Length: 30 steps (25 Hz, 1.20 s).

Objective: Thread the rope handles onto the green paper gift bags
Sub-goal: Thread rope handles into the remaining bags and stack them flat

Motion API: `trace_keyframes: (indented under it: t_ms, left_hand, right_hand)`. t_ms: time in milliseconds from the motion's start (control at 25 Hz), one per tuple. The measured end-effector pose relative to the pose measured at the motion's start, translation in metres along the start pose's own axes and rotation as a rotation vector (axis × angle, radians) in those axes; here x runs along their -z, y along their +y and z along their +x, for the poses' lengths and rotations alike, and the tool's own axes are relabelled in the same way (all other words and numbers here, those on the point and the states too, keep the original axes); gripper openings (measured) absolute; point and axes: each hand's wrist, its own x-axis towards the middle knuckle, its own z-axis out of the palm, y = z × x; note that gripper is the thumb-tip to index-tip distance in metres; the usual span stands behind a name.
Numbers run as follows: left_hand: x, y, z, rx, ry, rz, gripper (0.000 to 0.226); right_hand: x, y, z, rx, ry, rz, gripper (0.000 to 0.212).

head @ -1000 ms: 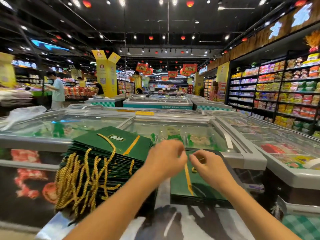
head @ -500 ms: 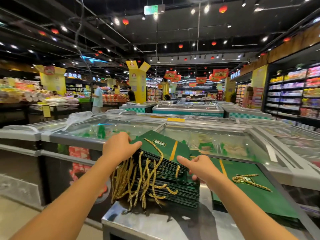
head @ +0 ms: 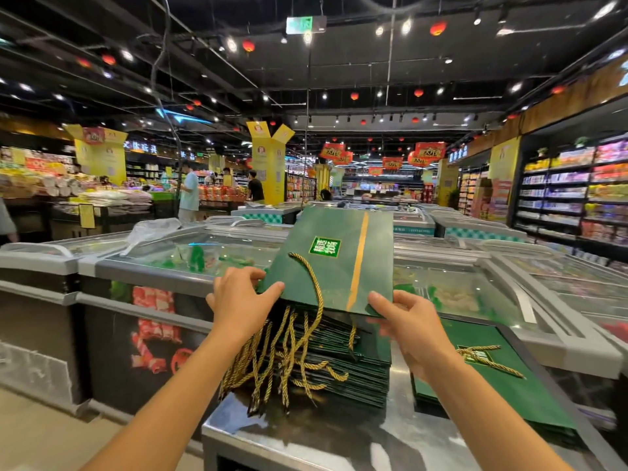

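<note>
Pinches near corners of green gift bag (head: 339, 266) with left hand (head: 238, 300) and right hand (head: 413, 321). Holds it above stack (head: 346, 372), rope handle (head: 314, 283) dangling between grips.

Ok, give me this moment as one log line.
green bag: held tilted over stack | left hand: grips left corner | right hand: grips right corner | rope handle: across bag front
</note>
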Motion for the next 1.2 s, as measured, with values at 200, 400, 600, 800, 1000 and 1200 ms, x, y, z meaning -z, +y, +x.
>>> trace_keyframes:
  t_ms: [200,400,600,800,1000,1200]
  left_hand:
    - [0.014,0.027,-0.026,-0.067,-0.066,-0.339,0.028]
    - [0.006,0.064,-0.069,0.064,-0.322,-0.729,0.016]
    - [-0.03,0.086,-0.112,0.061,-0.515,-0.772,0.012]
    - [-0.077,0.084,-0.148,0.043,-0.658,-0.642,0.016]
    - [-0.111,0.065,-0.17,0.014,-0.718,-0.46,0.019]
    - [-0.114,0.06,-0.17,0.001,-0.707,-0.422,0.022]
  right_hand:
    - [0.029,-0.019,-0.019,-0.009,0.124,0.218,0.02]
    - [0.091,-0.012,-0.051,-0.008,0.186,0.171,0.032]
    - [0.151,-0.002,-0.099,-0.005,0.258,0.02,0.009]
    - [0.194,0.023,-0.131,-0.047,0.32,-0.323,0.019]
    - [0.207,0.049,-0.136,0.001,0.409,-0.909,0.028]
    - [0.189,0.067,-0.141,0.251,0.454,-1.202,0.03]
